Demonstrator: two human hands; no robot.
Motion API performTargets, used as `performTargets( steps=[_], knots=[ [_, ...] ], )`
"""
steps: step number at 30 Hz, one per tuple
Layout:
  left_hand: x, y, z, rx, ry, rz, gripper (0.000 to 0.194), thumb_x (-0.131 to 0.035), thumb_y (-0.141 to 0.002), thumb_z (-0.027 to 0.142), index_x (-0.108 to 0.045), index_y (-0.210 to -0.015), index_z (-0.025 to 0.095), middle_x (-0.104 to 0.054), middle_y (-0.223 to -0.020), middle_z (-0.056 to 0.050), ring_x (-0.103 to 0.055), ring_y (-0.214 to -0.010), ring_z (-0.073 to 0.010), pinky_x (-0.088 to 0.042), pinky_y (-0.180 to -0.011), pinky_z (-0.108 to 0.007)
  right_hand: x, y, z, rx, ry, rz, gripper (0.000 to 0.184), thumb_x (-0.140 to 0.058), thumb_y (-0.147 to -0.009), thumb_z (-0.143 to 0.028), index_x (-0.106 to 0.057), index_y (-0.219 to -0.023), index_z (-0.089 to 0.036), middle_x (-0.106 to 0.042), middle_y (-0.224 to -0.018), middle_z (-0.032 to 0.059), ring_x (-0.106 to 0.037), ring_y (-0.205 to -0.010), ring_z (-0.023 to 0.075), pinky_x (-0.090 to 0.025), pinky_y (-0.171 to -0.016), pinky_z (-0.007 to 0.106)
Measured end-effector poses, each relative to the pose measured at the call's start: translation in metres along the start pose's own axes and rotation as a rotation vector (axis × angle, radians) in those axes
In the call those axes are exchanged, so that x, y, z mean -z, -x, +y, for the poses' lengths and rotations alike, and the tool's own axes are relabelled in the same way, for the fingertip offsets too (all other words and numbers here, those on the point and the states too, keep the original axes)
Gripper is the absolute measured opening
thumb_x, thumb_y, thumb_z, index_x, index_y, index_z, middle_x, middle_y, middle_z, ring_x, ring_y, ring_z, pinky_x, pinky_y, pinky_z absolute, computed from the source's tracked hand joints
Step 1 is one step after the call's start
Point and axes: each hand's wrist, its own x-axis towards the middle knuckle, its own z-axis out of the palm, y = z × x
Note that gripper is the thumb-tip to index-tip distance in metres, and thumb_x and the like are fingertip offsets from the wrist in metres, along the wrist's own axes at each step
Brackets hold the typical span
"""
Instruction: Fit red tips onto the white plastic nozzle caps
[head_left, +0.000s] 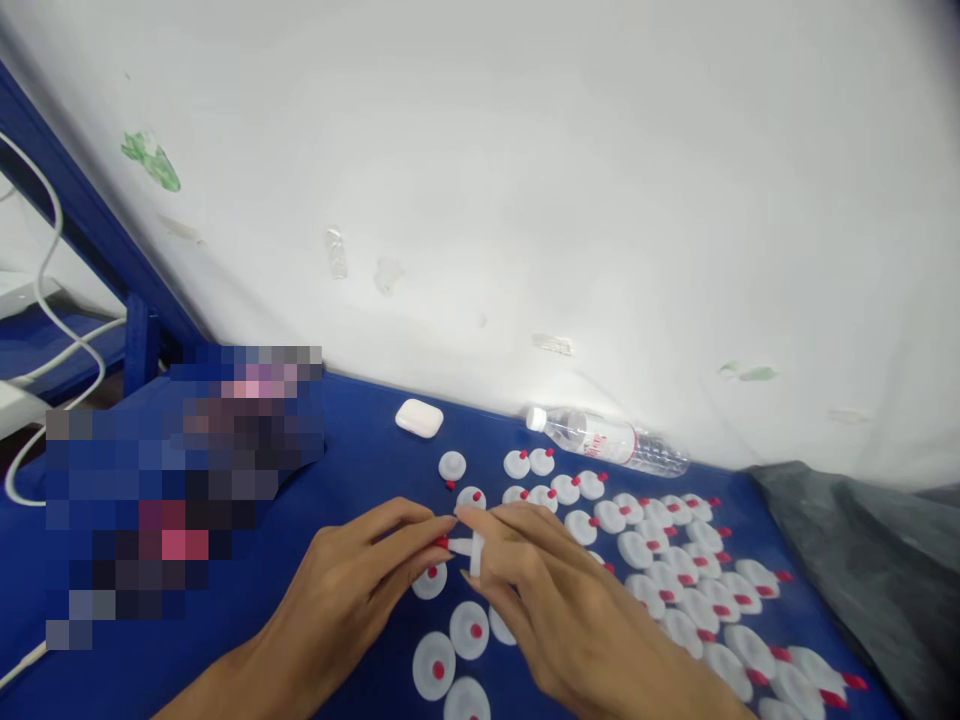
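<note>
Near the front middle of the head view, my left hand [360,565] pinches a small red tip cap [442,543] between thumb and fingers. My right hand [555,585] grips a white nozzle lid [477,552] by its round base, its spout pointing left. The red cap meets the end of that spout; how far it sits over it I cannot tell. Around and below my hands lie more white lids, among them one with a red cap at its centre [434,665] and another beside it [469,628]. My right hand hides some of them.
Many white lids with red tips [701,560] spread over the blue table [352,410] to the right. A clear plastic bottle [609,440] lies along the white wall, near a white earbud-style case [419,418]. Dark sheeting [862,560] covers the right edge. A blurred patch and white cables [56,220] are left.
</note>
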Motion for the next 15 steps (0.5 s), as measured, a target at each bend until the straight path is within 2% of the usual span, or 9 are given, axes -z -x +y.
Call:
performTargets(
  steps=[3,8,12,15],
  knots=[
    [-0.004,0.005,-0.001,0.017,0.014,-0.017,0.034,-0.046,-0.13,0.034,-0.079,-0.122,0.03,-0.086,-0.097,0.001,-0.081,-0.066,-0.0134,-0.06,-0.056,-0.021,-0.006,0.006,-0.002,-0.007,0.007,0.003,0.035,-0.058,-0.105,0.0,-0.07,-0.127,-0.024,-0.083,-0.143,0.0089,-0.083,-0.132,0.0269,-0.066,-0.128,0.047],
    [-0.001,0.006,0.001,0.009,0.029,-0.074,0.033,-0.045,-0.121,0.011,-0.071,-0.117,0.03,-0.078,-0.091,0.002,-0.072,-0.06,-0.0129,-0.056,-0.055,-0.023,-0.002,-0.005,-0.008,0.058,0.04,0.053,0.029,-0.055,-0.108,0.0,-0.068,-0.118,-0.024,-0.087,-0.131,0.0102,-0.085,-0.124,0.0221,-0.068,-0.122,0.037],
    [0.003,0.001,0.005,-0.016,0.045,-0.029,0.033,-0.045,-0.12,0.01,-0.067,-0.105,0.03,-0.069,-0.078,0.004,-0.062,-0.052,-0.0132,-0.05,-0.05,-0.025,-0.001,-0.014,-0.01,0.087,0.049,0.11,0.036,-0.044,-0.108,0.005,-0.063,-0.11,-0.026,-0.087,-0.119,0.007,-0.086,-0.12,0.019,-0.069,-0.119,0.034],
    [0.002,-0.002,0.007,0.004,0.062,0.002,0.035,-0.048,-0.12,0.013,-0.069,-0.097,0.028,-0.068,-0.073,0.004,-0.061,-0.049,-0.013,-0.049,-0.046,-0.026,-0.006,-0.014,-0.007,0.108,0.044,0.119,0.036,-0.043,-0.11,0.003,-0.063,-0.109,-0.026,-0.087,-0.117,0.0059,-0.086,-0.118,0.0185,-0.071,-0.115,0.033]
  ],
)
